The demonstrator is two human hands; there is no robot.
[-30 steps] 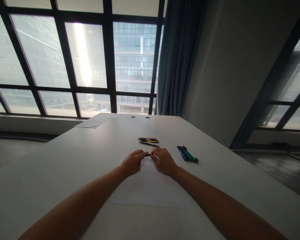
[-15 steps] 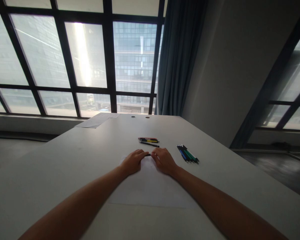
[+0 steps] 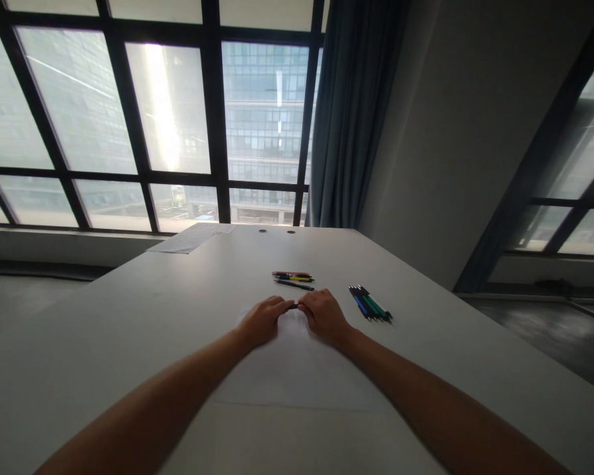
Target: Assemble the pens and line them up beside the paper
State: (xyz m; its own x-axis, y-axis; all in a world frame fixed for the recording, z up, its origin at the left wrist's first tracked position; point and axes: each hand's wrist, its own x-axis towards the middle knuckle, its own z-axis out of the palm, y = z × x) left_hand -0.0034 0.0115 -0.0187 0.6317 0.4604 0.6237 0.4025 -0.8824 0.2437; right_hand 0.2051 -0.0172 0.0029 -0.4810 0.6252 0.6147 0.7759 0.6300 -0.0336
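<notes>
My left hand and my right hand rest close together on a white sheet of paper on the table. Between their fingertips they hold a dark pen, one hand at each end, and only its short middle part shows. Just beyond the hands lies a small group of pens in red, yellow and black. To the right of my right hand lies a bundle of blue, green and black pens.
The long white table runs away from me to the windows. Papers lie at its far left end, and two round cable holes sit near the far edge. A blue curtain hangs beyond.
Both hands stay on the dark pen with almost no movement; the view has shifted very slightly.
</notes>
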